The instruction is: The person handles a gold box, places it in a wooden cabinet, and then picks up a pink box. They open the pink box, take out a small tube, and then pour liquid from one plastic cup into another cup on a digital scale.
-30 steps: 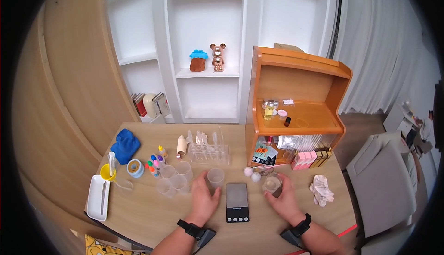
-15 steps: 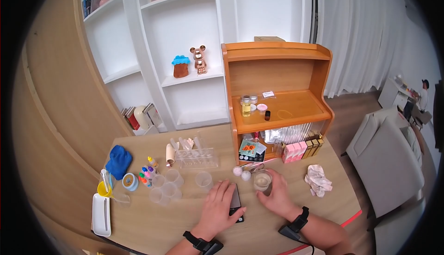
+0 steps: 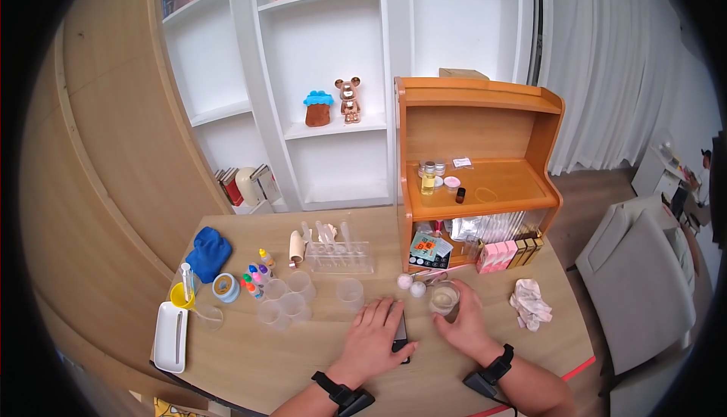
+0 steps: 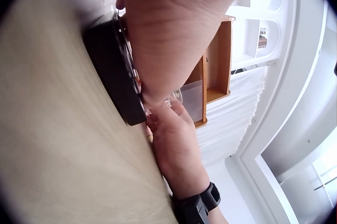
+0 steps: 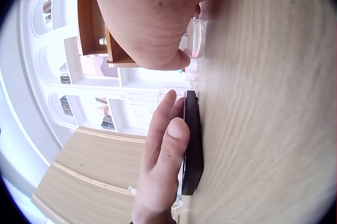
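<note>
My left hand [image 3: 369,345] lies across a small black digital scale [image 3: 402,334], fingers stretched forward and thumb near its right front corner. Most of the scale's top is hidden under that hand; its dark side [image 5: 194,145] shows low on the table in the right wrist view. To the right, my right hand [image 3: 468,325] grips a clear cup [image 3: 443,297] of pale liquid, thumb and fingers curled about its side. A single clear plastic cup [image 3: 350,294] stands just beyond the left fingertips.
Several plastic cups [image 3: 282,307] and dropper bottles [image 3: 257,277] stand at left, near a white tray [image 3: 160,341] and blue cloth [image 3: 208,254]. Behind are a test tube rack [image 3: 341,258] and wooden shelf [image 3: 481,141]. Crumpled tissue [image 3: 530,305] lies right; two small balls [image 3: 411,285] sit near the cup.
My left hand has moved right from beside the single plastic cup onto the scale, covering it. The right hand has kept its grip on the cup. The head view swung right and partly back.
</note>
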`<state>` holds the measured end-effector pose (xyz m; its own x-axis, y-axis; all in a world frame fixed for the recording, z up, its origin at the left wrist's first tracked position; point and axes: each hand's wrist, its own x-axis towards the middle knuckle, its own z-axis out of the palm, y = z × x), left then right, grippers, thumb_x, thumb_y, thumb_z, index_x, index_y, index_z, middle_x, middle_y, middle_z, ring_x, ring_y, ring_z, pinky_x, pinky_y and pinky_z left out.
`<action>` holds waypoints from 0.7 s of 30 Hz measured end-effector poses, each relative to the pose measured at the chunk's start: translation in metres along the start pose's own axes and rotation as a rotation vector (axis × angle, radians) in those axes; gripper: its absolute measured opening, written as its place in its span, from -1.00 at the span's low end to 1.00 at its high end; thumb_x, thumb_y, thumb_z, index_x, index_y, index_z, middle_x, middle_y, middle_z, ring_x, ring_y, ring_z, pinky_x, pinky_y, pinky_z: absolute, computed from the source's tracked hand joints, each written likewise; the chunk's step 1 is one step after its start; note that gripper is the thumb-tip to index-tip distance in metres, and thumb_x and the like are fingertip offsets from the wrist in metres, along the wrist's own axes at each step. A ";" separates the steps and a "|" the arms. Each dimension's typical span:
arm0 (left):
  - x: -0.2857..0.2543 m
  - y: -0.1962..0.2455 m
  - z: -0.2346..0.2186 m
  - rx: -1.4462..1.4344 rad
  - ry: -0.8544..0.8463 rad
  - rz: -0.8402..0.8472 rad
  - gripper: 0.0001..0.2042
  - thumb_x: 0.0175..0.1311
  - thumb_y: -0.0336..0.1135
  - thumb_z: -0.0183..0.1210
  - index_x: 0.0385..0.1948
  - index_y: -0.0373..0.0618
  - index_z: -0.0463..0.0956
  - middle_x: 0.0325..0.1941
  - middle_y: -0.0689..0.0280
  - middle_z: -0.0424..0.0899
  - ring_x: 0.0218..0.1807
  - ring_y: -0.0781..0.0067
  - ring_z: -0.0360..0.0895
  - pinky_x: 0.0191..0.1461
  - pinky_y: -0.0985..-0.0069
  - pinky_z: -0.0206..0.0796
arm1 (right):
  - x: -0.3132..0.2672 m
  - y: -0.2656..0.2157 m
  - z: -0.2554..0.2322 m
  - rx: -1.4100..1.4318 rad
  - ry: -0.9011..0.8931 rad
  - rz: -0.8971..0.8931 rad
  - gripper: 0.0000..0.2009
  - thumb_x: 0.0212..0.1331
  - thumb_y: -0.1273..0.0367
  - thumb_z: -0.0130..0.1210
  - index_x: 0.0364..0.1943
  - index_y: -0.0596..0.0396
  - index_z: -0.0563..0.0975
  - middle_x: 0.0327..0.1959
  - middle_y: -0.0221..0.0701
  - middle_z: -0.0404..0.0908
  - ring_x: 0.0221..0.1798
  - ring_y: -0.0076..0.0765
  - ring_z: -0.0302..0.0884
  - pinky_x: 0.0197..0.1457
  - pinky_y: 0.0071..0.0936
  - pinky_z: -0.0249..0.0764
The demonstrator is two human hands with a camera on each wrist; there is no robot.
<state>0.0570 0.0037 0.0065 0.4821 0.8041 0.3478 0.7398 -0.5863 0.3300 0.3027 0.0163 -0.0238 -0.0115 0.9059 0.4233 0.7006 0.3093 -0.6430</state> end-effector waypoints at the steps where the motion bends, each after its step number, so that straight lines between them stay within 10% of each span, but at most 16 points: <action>1: 0.000 0.000 0.000 -0.002 0.010 0.006 -0.15 0.28 0.19 0.38 0.45 -0.28 0.39 0.47 -0.04 0.45 0.55 -0.11 0.33 0.62 -0.02 0.15 | 0.000 -0.001 -0.001 -0.003 -0.010 0.010 -0.18 0.09 0.33 0.45 0.47 0.20 0.32 0.32 0.01 0.50 0.41 0.21 0.45 0.54 0.02 0.32; 21: -0.017 0.001 -0.005 0.070 -0.018 0.034 -0.19 0.48 0.23 0.19 0.41 -0.44 0.44 0.63 -0.13 0.32 0.60 -0.16 0.26 0.67 -0.01 0.07 | 0.001 -0.007 -0.005 0.023 0.008 0.002 -0.25 0.11 0.32 0.42 0.43 0.14 0.36 0.29 -0.06 0.57 0.38 0.19 0.45 0.51 0.07 0.30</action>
<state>0.0475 -0.0110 0.0052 0.5150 0.7861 0.3417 0.7539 -0.6051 0.2558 0.3018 0.0135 -0.0156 -0.0039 0.9041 0.4273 0.6837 0.3142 -0.6586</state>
